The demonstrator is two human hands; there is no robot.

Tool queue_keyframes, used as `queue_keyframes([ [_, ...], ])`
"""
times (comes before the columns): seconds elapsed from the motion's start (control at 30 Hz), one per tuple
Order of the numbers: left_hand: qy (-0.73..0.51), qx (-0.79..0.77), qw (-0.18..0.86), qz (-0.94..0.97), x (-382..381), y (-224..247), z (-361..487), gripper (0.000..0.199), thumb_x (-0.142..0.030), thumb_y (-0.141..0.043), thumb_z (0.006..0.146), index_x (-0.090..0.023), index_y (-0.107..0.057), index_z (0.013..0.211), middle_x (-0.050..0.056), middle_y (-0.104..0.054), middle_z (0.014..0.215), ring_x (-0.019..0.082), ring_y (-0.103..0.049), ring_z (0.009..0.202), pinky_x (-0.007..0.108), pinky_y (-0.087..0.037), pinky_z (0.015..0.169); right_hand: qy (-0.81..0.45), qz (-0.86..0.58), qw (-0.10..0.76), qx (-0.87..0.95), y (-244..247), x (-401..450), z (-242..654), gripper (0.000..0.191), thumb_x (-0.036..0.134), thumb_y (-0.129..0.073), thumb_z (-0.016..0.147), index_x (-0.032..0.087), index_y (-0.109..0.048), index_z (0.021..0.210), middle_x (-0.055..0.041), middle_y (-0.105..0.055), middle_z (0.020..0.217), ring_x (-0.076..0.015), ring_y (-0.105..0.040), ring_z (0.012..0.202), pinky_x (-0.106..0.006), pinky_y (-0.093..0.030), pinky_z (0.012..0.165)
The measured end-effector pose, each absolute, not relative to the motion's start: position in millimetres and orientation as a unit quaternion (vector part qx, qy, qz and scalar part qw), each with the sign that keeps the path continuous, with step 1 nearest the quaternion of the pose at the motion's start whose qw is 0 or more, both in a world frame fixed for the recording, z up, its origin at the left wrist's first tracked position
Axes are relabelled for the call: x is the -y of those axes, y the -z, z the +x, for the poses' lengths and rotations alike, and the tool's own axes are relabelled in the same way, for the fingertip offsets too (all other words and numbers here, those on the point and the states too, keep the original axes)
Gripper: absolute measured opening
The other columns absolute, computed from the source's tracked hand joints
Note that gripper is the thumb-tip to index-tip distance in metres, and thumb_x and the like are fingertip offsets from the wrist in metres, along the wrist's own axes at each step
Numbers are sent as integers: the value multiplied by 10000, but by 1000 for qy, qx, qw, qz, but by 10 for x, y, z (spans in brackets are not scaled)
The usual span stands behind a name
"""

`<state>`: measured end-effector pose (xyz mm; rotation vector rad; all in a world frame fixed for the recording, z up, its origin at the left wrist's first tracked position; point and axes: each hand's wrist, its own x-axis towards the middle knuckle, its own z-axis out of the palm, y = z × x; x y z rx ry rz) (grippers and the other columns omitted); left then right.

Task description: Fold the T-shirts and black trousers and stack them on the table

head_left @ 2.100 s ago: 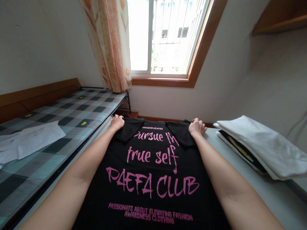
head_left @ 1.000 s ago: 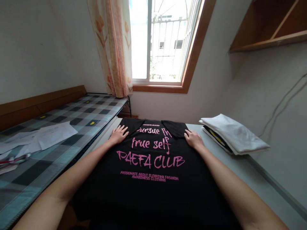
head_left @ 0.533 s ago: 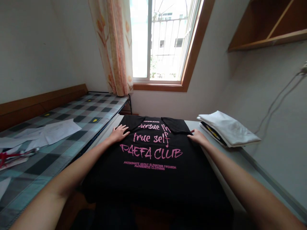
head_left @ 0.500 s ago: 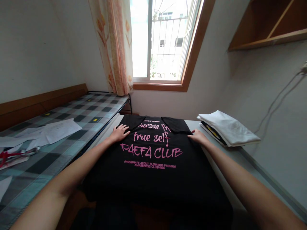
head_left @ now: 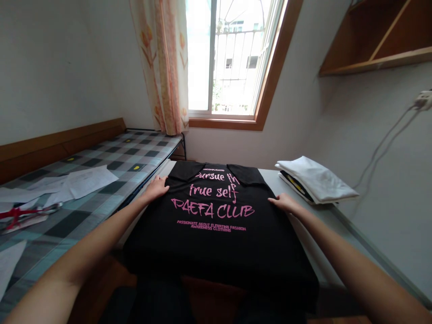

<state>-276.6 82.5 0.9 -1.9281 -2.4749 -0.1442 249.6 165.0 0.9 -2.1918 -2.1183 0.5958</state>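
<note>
A black T-shirt [head_left: 216,249] with pink lettering lies spread on a pale table, its lower part hanging over the near edge. Both sleeves are folded inward over the upper corners, partly covering the print. At the shirt's left edge, just below the folded sleeve, my left hand [head_left: 156,187] is closed on the fabric, thumb on top. My right hand [head_left: 283,203] pinches the right edge, a little below the other sleeve. The fingertips under the cloth are hidden.
Folded white and black clothes [head_left: 315,180] sit on the table [head_left: 305,225] at right, by the wall. To the left stands a bed with a checked mattress [head_left: 101,198], bearing papers [head_left: 84,182] and red-handled scissors [head_left: 16,215]. A wooden shelf [head_left: 374,63] hangs upper right.
My left hand has slid left from on top of the shirt to its edge, its fingers less spread. My right hand has moved down the right edge, off the sleeve corner.
</note>
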Motion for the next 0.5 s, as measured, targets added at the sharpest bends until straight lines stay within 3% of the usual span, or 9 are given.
queue_keyframes([
  [0.13, 29, 779, -50, -625, -673, -75, -2944, 561, -390, -549, 814, -96, -524, 1291, 189, -605, 1241, 322, -564, 1165, 348, -440, 944, -180, -699, 9, 692, 42, -1563, 2569, 433, 485, -527, 873, 154, -591, 602, -94, -648, 661, -204, -618, 628, -262, -369, 525],
  [0.2, 44, 784, -84, -613, -596, -104, -2968, 581, -393, -583, 783, -102, -520, 1282, 185, -628, 1203, 324, -616, 1079, 336, -496, 840, -178, -695, 6, 697, 32, -1514, 2574, 443, 480, -534, 872, 153, -579, 577, -90, -638, 638, -198, -610, 614, -260, -363, 517],
  [0.33, 100, 802, -218, -547, -411, -172, -2906, 742, -419, -649, 731, -125, -408, 1368, 182, -651, 1102, 293, -676, 795, 288, -502, 520, -191, -689, 17, 698, -1, -1393, 2570, 403, 459, -601, 837, 144, -574, 588, -85, -633, 633, -183, -593, 578, -252, -347, 478],
  [0.5, 165, 788, -300, -511, -116, -218, -2877, 950, -381, -724, 682, -169, -232, 1466, 126, -640, 985, 224, -638, 658, 228, -422, 419, -310, -677, 44, 666, 24, -1204, 2652, 342, 460, -642, 804, 120, -627, 770, -74, -648, 669, -164, -583, 534, -235, -385, 440],
])
